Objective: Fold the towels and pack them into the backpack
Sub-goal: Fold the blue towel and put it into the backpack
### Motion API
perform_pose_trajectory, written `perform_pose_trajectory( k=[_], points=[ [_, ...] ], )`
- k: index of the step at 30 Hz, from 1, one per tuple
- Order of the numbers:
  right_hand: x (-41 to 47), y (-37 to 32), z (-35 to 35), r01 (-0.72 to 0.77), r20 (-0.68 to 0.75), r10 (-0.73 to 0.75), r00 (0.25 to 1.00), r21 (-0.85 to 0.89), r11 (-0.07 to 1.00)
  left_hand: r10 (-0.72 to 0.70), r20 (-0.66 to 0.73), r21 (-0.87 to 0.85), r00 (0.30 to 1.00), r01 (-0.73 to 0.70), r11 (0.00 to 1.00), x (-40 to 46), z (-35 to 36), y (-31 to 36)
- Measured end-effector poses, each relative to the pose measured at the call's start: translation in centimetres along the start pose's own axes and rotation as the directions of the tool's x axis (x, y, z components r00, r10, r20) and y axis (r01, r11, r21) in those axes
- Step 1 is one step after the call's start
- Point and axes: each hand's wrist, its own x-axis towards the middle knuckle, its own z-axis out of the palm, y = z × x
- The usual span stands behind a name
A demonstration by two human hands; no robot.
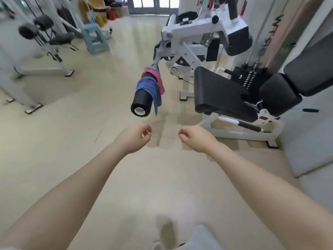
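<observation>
Only one marking shows — dark vertical lettering on the white upright panel — too distorted to read.

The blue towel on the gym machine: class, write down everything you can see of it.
The blue towel is a soft, dull blue cloth draped over the black padded roller of a white gym machine. It hangs unfolded, creased, with one end trailing below the roller to a point. A pink towel lies beside it on the same roller, partly tucked behind it. Neither the left hand nor the right hand touches it; both hover below.
</observation>
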Motion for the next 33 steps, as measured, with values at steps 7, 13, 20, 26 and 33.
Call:
perform_pose_trajectory(
  k=[7,13,20,26,33],
  points=[
    [14.8,-3.4,0.6,0.024,0.043,-0.023,0.999,-0.036,0.999,-0.136,-0.037,-0.119,0.99,0.131,0.984,8.7,-3.4,-9.5],
    [31.0,-3.1,-0.6,0.044,0.059,-0.041,0.997,-0.045,0.998,-0.183,-0.036,-0.125,0.982,0.178,0.976,21.1,-6.4,-16.0],
    [50.4,-3.6,-2.6,0.042,0.154,-0.032,0.988,-0.065,0.997,-0.138,-0.008,-0.084,0.99,0.137,0.987,37.5,-11.8,-21.5],
    [62.2,-3.8,-1.4,0.027,0.204,-0.001,0.979,-0.124,0.992,-0.084,0.065,-0.146,0.994,0.093,0.985,49.3,-14.2,-26.2],
    [76.1,-0.7,2.0,-0.169,0.03,0.17,0.985,-0.033,0.985,-0.1,0.324,-0.255,0.941,0.189,0.948,64.0,-12.4,-32.8]
  ],
)
